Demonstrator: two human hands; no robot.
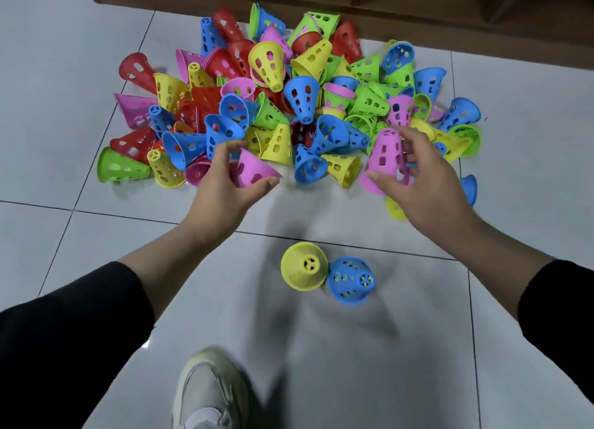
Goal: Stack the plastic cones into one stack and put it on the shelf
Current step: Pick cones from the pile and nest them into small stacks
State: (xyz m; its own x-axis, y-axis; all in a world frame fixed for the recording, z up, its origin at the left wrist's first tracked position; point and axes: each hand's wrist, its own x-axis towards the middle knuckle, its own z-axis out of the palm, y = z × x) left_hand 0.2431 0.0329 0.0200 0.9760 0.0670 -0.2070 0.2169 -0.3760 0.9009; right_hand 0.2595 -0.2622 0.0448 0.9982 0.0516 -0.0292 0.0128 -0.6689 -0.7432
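A heap of several perforated plastic cones (302,97) in red, blue, yellow, green and pink lies on the tiled floor in front of a wooden shelf unit (418,7). My left hand (225,184) grips a pink cone (252,171) lying on its side at the heap's near edge. My right hand (421,178) holds an upright pink cone (387,158), thumb on its rim and fingers behind it. Closer to me, a yellow cone (303,269) and a blue cone (351,280) stand upright side by side, touching; each seems to hold others nested beneath.
The shelf unit's brown base runs along the top of the view. My pale sneaker (209,393) stands on the white floor tiles (353,364) at the bottom. A lone blue cone (469,189) and a yellow one (395,208) lie partly hidden behind my right hand.
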